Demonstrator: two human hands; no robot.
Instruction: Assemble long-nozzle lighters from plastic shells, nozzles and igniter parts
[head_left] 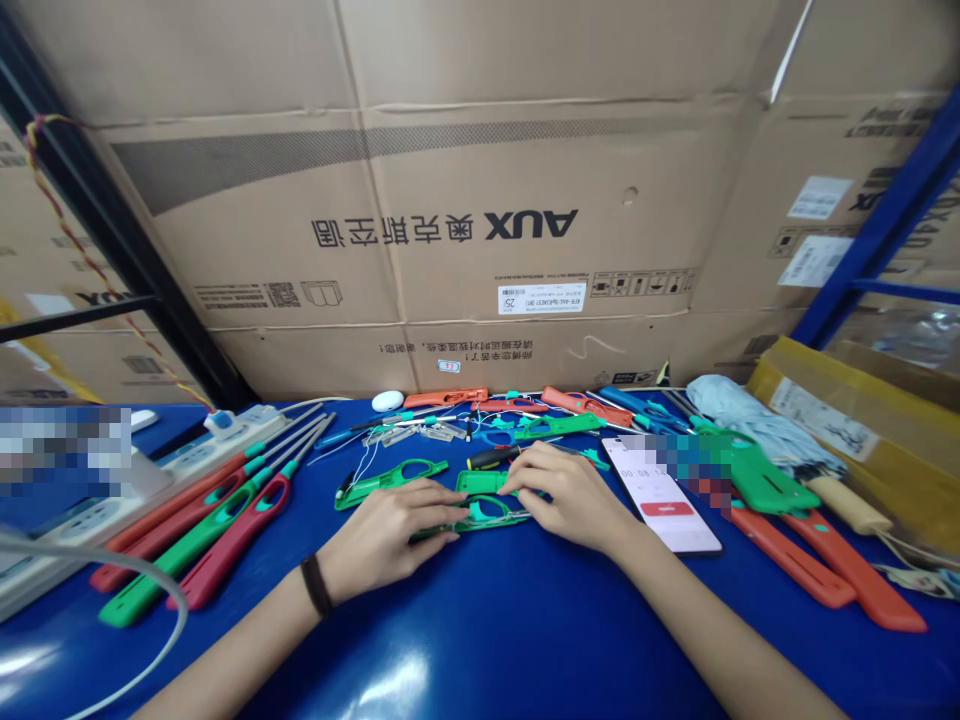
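On the blue tabletop in the head view lies an opened green lighter casing (491, 515) with a looped trigger guard and small teal parts inside. Its left end sits between the fingers and thumb of my left hand (390, 530), which wears a dark wristband. My right hand (559, 490) has bent fingers closed at the casing's right end, partly covering it. Just behind is another green casing piece (480, 482), close to my right fingertips. Left of it rests a green casing half (390, 482) with thin white wires. A screwdriver (491, 458) lies behind my hands.
Several long-necked lighters (217, 530) and a white power strip (187, 460) lie left. Orange casing parts (450, 397) line the back. At right are a phone (660, 495), more lighters (802, 560), a folded umbrella (757, 420) and a taped carton (847, 420). Cardboard (450, 180) walls the back.
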